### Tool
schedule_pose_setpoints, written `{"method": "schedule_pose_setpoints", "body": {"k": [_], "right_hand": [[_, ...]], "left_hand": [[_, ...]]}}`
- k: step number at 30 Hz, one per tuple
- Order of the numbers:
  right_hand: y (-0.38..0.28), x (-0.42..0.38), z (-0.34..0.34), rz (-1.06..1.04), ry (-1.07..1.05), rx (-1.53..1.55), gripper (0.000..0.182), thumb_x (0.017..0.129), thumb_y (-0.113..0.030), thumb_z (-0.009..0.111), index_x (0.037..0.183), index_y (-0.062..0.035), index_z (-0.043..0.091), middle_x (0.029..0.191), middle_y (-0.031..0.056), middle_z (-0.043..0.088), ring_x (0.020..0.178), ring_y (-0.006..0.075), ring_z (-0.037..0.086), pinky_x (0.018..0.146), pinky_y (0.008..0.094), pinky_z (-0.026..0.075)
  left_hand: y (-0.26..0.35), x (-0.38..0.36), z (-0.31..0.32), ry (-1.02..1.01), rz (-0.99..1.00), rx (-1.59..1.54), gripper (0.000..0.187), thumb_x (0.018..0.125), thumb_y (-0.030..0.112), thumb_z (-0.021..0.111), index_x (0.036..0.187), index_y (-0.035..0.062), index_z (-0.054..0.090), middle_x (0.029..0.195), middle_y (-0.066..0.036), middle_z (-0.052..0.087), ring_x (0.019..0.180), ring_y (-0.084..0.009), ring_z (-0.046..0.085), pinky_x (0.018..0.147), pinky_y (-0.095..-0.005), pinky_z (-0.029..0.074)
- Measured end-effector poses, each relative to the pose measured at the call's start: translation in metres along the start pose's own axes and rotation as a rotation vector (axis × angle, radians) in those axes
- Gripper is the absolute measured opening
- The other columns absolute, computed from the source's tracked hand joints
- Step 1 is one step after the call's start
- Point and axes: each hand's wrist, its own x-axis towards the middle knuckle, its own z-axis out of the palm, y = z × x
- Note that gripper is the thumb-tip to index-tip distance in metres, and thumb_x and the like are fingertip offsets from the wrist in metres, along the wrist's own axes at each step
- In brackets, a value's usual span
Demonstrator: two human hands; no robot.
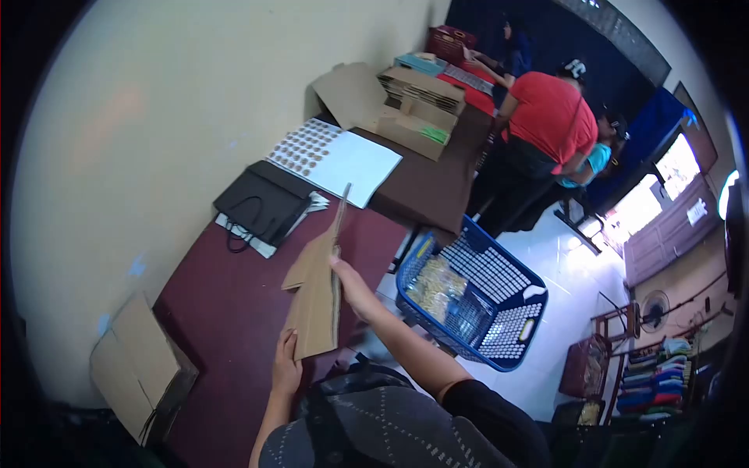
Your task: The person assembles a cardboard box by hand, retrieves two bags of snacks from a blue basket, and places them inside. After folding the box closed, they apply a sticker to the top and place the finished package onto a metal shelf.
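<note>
A flattened piece of brown cardboard (316, 316), folded in layers with a flap jutting out, is held over the near part of a maroon table. My right hand (351, 287) grips its right edge toward the far end, thumb up on top. At the near left corner my left hand (287, 365) holds the cardboard, its fingers partly hidden beneath or behind it. A thin upright fold of the cardboard reaches up near a white sheet (359, 162).
A black paper bag (265, 204) lies on the maroon table (222, 327), by the wall. Another cardboard box (144, 363) stands at left. Behind are small round items (303, 147) in rows and an open carton (409, 125). A blue basket (499, 312) holds bagged goods. Several people (550, 117) work beyond.
</note>
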Motion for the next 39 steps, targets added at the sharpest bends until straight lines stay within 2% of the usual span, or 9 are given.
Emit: {"method": "schedule_pose_setpoints", "body": {"k": [7,11,13,14,21,29,31,35,39], "right_hand": [[-0.002,-0.008,0.011,-0.107,-0.163,-0.282,0.035,0.096,-0.026,0.046,0.115,0.0018,0.055,0.089,0.0093,0.063,0.083,0.0131,0.057,0.078,0.0282,0.044],[-0.026,-0.014,0.035,-0.148,-0.277,-0.417,0.025,0.096,-0.009,0.042,0.116,0.0025,0.053,0.087,0.0044,0.06,0.082,0.006,0.052,0.072,0.0259,0.045],[-0.048,-0.019,0.055,-0.154,-0.356,-0.571,0.026,0.095,-0.009,0.043,0.118,0.002,0.052,0.09,0.0115,0.063,0.08,0.0126,0.059,0.072,0.0285,0.046],[-0.05,-0.019,0.064,-0.321,-0.381,-0.605,0.029,0.094,-0.007,0.044,0.122,0.0008,0.05,0.096,0.0203,0.064,0.088,0.0286,0.065,0.075,0.0333,0.048],[-0.041,-0.013,0.104,-0.437,-0.545,-0.614,0.035,0.091,-0.003,0.044,0.125,0.0017,0.049,0.106,0.0274,0.06,0.096,0.0414,0.06,0.081,0.0415,0.048],[-0.026,0.003,0.105,-0.218,-0.645,-0.695,0.035,0.089,-0.003,0.047,0.123,0.0015,0.051,0.092,0.029,0.062,0.089,0.041,0.063,0.074,0.0377,0.05],[-0.01,0.017,0.095,-0.338,-0.488,-0.749,0.032,0.09,-0.003,0.05,0.121,-0.0011,0.054,0.078,0.024,0.061,0.071,0.0126,0.061,0.064,0.0272,0.046],[-0.014,0.038,0.079,-0.372,-0.319,-0.776,0.028,0.091,-0.005,0.049,0.117,0.0046,0.054,0.076,0.0215,0.063,0.066,0.0115,0.056,0.064,0.0292,0.046],[-0.022,0.041,0.071,-0.324,-0.31,-0.774,0.027,0.092,-0.005,0.05,0.115,0.0068,0.055,0.075,0.0163,0.065,0.068,0.0097,0.058,0.062,0.0259,0.046]], "left_hand": [[0.036,0.013,-0.031,-0.418,-0.247,-0.173,0.074,0.067,0.02,0.079,0.128,0.0039,0.04,0.122,-0.02,0.053,0.117,-0.0342,0.051,0.098,-0.0392,0.04],[0.002,0.023,-0.061,-0.368,-0.152,-0.709,0.09,0.072,0.021,0.071,0.144,0.0072,0.018,0.144,-0.016,0.031,0.129,-0.0322,0.038,0.101,-0.0454,0.035],[0.039,0.041,-0.095,-0.108,-0.236,-1.337,0.097,0.076,0.038,0.064,0.148,0.0131,0.004,0.147,-0.014,0.025,0.133,-0.0322,0.032,0.103,-0.0463,0.033],[0.064,0.048,-0.115,-0.034,-0.32,-1.122,0.098,0.077,0.061,0.052,0.148,0.0132,0.005,0.149,-0.015,0.021,0.137,-0.0308,0.026,0.106,-0.0441,0.029],[0.06,0.051,-0.094,0.27,-0.264,-0.705,0.086,0.082,0.002,0.061,0.147,0.0198,0.007,0.148,-0.014,0.016,0.135,-0.0262,0.024,0.105,-0.0431,0.031],[0.057,0.054,-0.076,0.32,-0.405,-0.751,0.083,0.085,0.009,0.063,0.146,0.0126,0.008,0.144,-0.016,0.021,0.134,-0.0265,0.025,0.108,-0.037,0.026],[0.054,0.053,-0.08,0.37,-0.363,-0.796,0.083,0.083,0.004,0.06,0.147,0.0136,0.007,0.142,-0.016,0.027,0.131,-0.027,0.032,0.103,-0.0363,0.034],[0.028,0.04,-0.079,0.534,-0.464,-0.498,0.07,0.082,-0.003,0.053,0.144,0.0097,0.023,0.108,-0.016,0.06,0.094,-0.0168,0.06,0.08,-0.0266,0.047],[0.024,0.032,-0.09,0.384,-0.663,-0.586,0.047,0.086,-0.002,0.054,0.131,0.0066,0.046,0.084,-0.007,0.065,0.068,-0.0066,0.055,0.063,-0.0203,0.045]]}}
